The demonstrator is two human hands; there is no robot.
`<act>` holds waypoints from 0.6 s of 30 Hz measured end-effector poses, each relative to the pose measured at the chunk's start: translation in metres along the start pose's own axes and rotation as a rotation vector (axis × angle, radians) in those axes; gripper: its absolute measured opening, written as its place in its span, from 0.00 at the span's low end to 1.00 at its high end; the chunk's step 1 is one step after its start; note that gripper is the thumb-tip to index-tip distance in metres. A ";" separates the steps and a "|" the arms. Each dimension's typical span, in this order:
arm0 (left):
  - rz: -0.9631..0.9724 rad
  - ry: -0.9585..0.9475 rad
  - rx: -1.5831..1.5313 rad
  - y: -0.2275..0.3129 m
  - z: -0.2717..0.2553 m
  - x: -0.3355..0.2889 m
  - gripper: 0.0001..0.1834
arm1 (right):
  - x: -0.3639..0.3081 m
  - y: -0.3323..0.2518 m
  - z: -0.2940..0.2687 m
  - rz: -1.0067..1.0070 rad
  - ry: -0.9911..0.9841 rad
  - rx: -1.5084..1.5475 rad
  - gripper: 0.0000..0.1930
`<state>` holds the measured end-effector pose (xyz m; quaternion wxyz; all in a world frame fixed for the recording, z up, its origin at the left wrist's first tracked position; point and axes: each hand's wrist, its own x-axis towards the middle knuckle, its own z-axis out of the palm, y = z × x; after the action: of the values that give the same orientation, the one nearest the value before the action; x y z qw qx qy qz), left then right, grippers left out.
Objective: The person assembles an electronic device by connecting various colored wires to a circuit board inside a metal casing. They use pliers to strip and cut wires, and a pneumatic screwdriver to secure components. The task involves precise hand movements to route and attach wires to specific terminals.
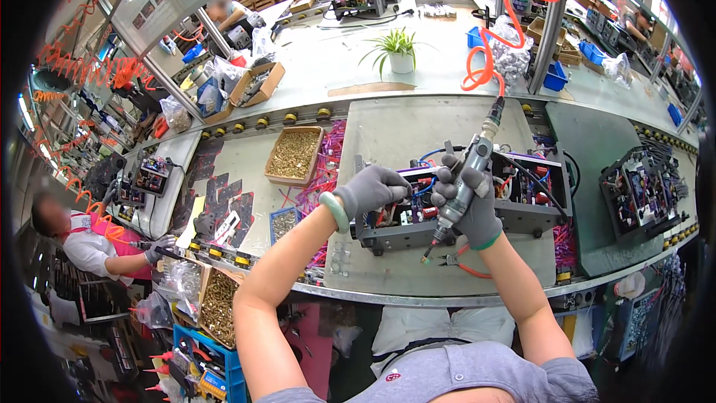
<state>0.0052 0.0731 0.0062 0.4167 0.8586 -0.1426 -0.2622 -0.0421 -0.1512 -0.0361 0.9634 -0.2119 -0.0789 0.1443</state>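
My right hand (477,213), in a grey glove, is wrapped round a silver air screwdriver (468,179). Its bit points down toward me, in front of the black metal chassis (403,237), and its tail joins an orange coiled hose (483,67). My left hand (373,189), also gloved, is pinched at the chassis's left part; whatever its fingertips hold is too small or hidden. Circuit boards, red parts and blue wires fill the open chassis, which lies on a grey board (373,123). Beneath the screwdriver tip lie red-handled pliers (466,265).
A cardboard box of brass-coloured screws (294,153) stands left of the board, beside pink-purple wires (330,160). Another open unit (645,190) sits on a dark green board at right. A potted plant (401,60) stands beyond. A co-worker (93,246) works at far left.
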 end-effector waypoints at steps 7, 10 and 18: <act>-0.128 0.096 0.904 0.048 0.001 -0.004 0.12 | 0.000 -0.001 -0.002 0.031 -0.046 0.006 0.23; -0.081 0.083 1.184 0.059 0.016 -0.002 0.10 | -0.001 -0.001 0.000 0.038 -0.075 -0.003 0.23; 0.261 0.200 1.050 0.013 -0.008 -0.042 0.17 | -0.002 0.001 0.002 0.026 -0.068 0.026 0.22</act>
<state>-0.0250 0.0899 0.0343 -0.0273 0.9471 -0.3191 -0.0192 -0.0442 -0.1503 -0.0345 0.9608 -0.1952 -0.1072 0.1649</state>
